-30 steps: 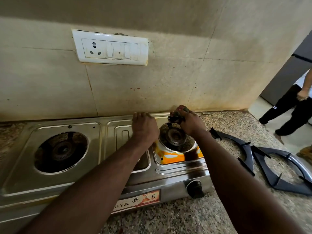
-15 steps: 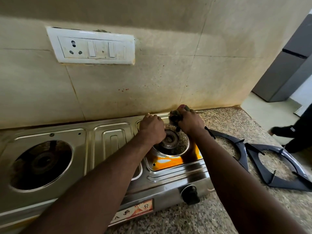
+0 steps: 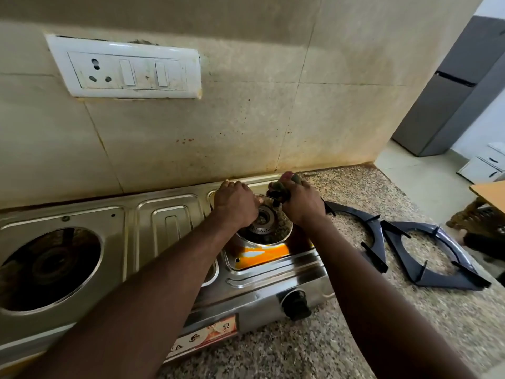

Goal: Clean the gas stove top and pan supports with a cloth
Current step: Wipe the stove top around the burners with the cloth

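A steel two-burner gas stove (image 3: pixel 169 214) stands against the tiled wall. My left hand (image 3: pixel 236 203) lies over the left rim of the right burner (image 3: pixel 263 222), its fingers curled round the burner's thin metal ring. My right hand (image 3: pixel 302 203) grips a dark, bunched cloth (image 3: pixel 277 187) at the back edge of that burner. An orange stain (image 3: pixel 262 253) covers the tray in front of the burner. Both black pan supports (image 3: pixel 374 236) (image 3: pixel 448 274) lie on the granite counter to the right of the stove. The left burner (image 3: pixel 52 266) is bare.
A black knob (image 3: pixel 296 305) sticks out of the stove's front. A white switch board (image 3: pixel 125 69) hangs on the wall above. The counter ends at the right, with a grey fridge (image 3: pixel 451 105) and a wooden table corner (image 3: pixel 489 190) beyond it.
My left hand has moved right from the stove's middle panel to the right burner's rim. My right hand stays at the burner's back with the cloth. The person at the right has left view.
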